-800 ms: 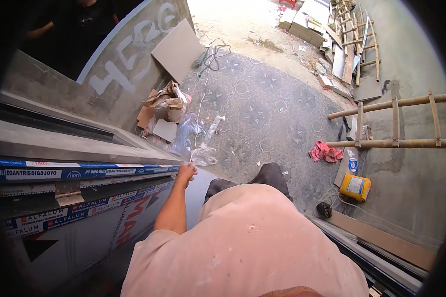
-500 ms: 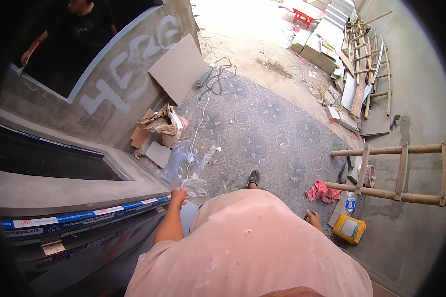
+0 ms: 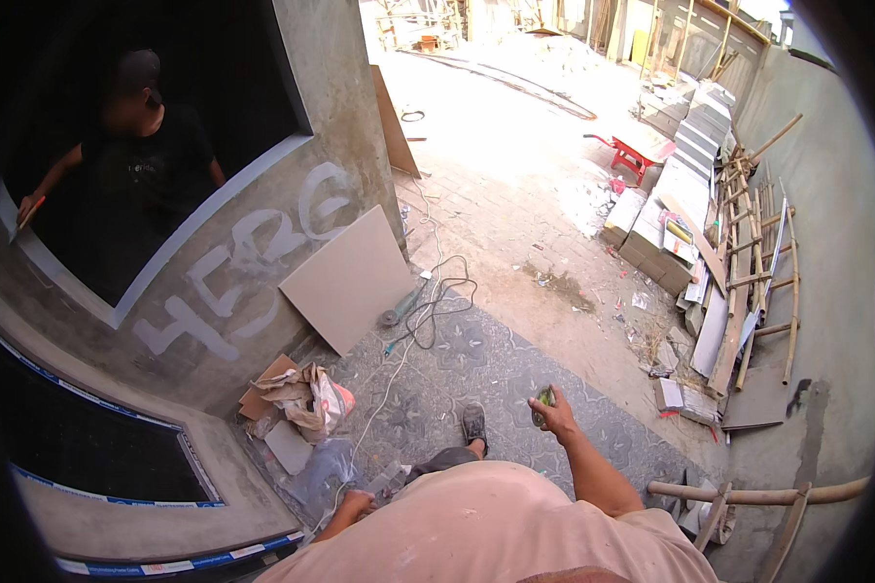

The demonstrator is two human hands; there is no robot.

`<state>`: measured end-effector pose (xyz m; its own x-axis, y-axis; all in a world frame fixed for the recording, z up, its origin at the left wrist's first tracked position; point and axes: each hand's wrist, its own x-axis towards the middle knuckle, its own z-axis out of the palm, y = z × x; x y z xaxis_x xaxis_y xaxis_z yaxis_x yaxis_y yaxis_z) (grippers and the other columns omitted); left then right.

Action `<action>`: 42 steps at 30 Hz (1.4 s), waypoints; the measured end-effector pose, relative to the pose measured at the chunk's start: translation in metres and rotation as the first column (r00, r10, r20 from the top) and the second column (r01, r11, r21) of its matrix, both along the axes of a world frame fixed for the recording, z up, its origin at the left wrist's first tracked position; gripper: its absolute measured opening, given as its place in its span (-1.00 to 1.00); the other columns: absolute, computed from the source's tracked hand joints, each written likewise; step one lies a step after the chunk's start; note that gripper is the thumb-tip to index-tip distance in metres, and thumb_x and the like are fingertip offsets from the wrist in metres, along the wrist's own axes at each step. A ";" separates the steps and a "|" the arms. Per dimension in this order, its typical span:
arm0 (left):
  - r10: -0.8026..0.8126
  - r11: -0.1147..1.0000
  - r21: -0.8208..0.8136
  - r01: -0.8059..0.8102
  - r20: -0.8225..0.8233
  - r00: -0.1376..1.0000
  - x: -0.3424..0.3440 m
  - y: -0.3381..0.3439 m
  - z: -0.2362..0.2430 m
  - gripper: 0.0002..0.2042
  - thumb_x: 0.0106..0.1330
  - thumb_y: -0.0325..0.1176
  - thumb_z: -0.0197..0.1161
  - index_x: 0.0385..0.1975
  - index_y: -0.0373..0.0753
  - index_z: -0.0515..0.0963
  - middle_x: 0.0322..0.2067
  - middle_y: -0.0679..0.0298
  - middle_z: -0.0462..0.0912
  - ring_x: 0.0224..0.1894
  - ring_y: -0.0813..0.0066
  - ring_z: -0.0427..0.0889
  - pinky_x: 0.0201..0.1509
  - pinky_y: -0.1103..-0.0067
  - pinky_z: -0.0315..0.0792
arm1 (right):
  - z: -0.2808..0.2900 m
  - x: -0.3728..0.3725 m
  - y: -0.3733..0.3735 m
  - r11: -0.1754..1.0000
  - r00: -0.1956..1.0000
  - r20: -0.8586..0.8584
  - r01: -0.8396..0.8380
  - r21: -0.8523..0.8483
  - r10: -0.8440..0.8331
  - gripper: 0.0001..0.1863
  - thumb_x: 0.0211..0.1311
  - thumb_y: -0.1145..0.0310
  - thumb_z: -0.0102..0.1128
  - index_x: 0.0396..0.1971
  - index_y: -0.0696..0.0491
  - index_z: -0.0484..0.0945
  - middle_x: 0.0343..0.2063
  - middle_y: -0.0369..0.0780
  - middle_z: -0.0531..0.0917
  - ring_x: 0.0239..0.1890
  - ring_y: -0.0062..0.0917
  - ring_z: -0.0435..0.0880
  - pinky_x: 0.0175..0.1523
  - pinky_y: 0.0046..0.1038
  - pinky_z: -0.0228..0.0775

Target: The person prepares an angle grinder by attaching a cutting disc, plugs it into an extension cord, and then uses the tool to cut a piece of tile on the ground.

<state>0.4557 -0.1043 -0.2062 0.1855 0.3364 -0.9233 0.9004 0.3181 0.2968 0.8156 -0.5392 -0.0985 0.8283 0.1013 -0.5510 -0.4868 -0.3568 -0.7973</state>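
Note:
My right hand [image 3: 554,415] is raised over the patterned floor tiles [image 3: 496,360], fingers closed around a small green and dark object [image 3: 543,398]. My left hand [image 3: 353,504] hangs low by my peach shirt, next to crumpled clear plastic [image 3: 326,469] and a white cord [image 3: 384,394]. Whether it grips anything is unclear. One shoe of mine [image 3: 473,424] shows on the floor between the hands.
A person in black [image 3: 141,160] stands inside the wall opening at upper left. A large beige tile [image 3: 348,277] leans on the painted grey wall. Nearby lie a power tool with its cable [image 3: 403,309], cardboard scraps [image 3: 292,396], stacked boxes [image 3: 666,219] and a wooden ladder [image 3: 758,496].
The view has swung up and forward along the yard. My right hand has come into view holding the small object. My left hand has left the taped ledge edge.

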 end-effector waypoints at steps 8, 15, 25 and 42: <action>-0.109 0.990 0.118 0.077 0.299 0.948 0.385 0.070 -0.003 -0.71 0.44 -0.16 0.17 0.02 -0.17 0.58 -0.17 0.23 0.70 -0.21 0.38 0.72 -0.24 0.37 0.53 | 0.017 0.197 -0.028 0.940 0.926 -0.165 0.336 -0.048 -0.340 -0.06 0.17 -0.03 0.46 0.47 -0.15 0.15 0.24 0.00 0.45 0.11 0.05 0.59 -0.01 0.12 0.61; -0.004 0.995 0.080 -0.067 0.674 0.739 0.554 0.032 0.068 -0.62 0.46 -0.23 0.19 0.17 -0.30 0.55 -0.15 0.26 0.73 -0.12 0.50 0.72 -0.18 0.58 0.48 | -0.007 0.386 -0.025 0.955 0.922 -0.254 0.268 -0.130 -0.293 0.02 0.10 -0.09 0.49 0.49 -0.15 0.10 0.35 0.02 0.33 0.20 0.15 0.48 0.13 0.17 0.52; 0.517 0.819 0.191 -0.541 0.163 0.840 0.556 -0.049 0.001 -0.69 0.54 -0.33 0.10 0.16 -0.35 0.55 -0.06 0.14 0.73 -0.06 0.43 0.71 0.01 0.52 0.54 | -0.214 0.619 0.249 0.589 0.692 -0.416 -0.722 -0.364 0.591 0.06 0.01 -0.21 0.53 0.35 0.22 0.32 0.15 0.07 0.54 0.07 -0.21 0.64 -0.10 -0.23 0.62; 0.900 0.417 -0.519 -0.746 0.119 0.420 0.761 -0.128 -0.273 -0.66 0.57 -0.20 0.11 0.14 -0.31 0.54 -0.12 0.17 0.71 -0.07 0.42 0.70 0.08 0.50 0.52 | -0.589 0.606 0.493 -0.138 -0.007 -0.196 -0.737 -0.662 0.981 0.02 -0.15 0.02 0.67 0.31 -0.01 0.27 0.19 0.06 0.31 0.29 0.05 0.35 0.27 -0.05 0.39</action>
<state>1.2170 -0.2325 -0.4795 0.3033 0.1877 -0.9342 -0.0124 0.9811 0.1931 1.4217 -0.0465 -0.6871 0.2923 0.7211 -0.6282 0.8053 -0.5399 -0.2450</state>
